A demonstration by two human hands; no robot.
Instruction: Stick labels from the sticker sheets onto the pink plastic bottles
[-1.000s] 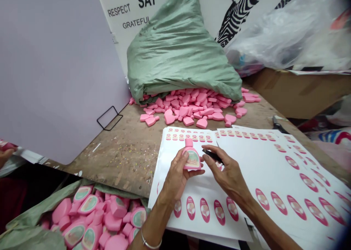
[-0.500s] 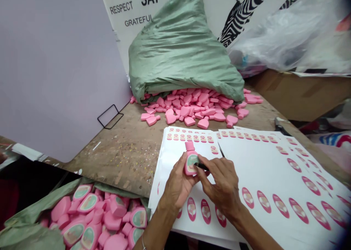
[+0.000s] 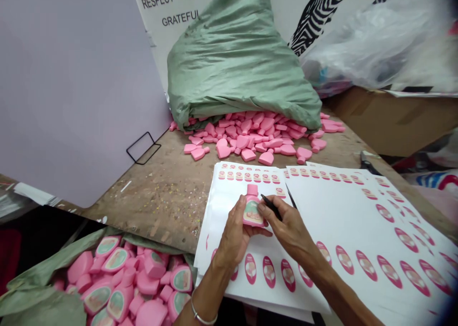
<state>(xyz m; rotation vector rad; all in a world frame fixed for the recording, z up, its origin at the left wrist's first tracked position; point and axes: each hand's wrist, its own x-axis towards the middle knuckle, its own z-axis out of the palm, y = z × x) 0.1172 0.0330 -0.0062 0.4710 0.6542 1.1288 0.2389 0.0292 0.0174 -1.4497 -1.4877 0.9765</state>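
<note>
My left hand point(image 3: 234, 237) is closed around a small pink bottle point(image 3: 252, 190), held upright with its cap at the top. A green label point(image 3: 252, 212) covers the bottle's front. In my right hand point(image 3: 289, 228) is a slim black tool point(image 3: 272, 206), gripped like a pen; its exact kind is unclear. The tool's tip sits just beside the label's upper right edge, and my right thumb is against the bottle's side. Both hands are over white sticker sheets point(image 3: 307, 211) printed with oval pink labels and small rectangular ones.
A green sack point(image 3: 239, 68) spills unlabelled pink bottles point(image 3: 246, 142) at the table's back. Labelled bottles point(image 3: 118, 288) fill another sack at lower left. A black wire stand point(image 3: 143, 149) is by the pale panel point(image 3: 78, 87). A black-handled tool point(image 3: 368, 163) lies at the right.
The black tool's tip has come up off the middle of the label to its upper right edge. The bottle has shifted slightly right, and more of its label shows.
</note>
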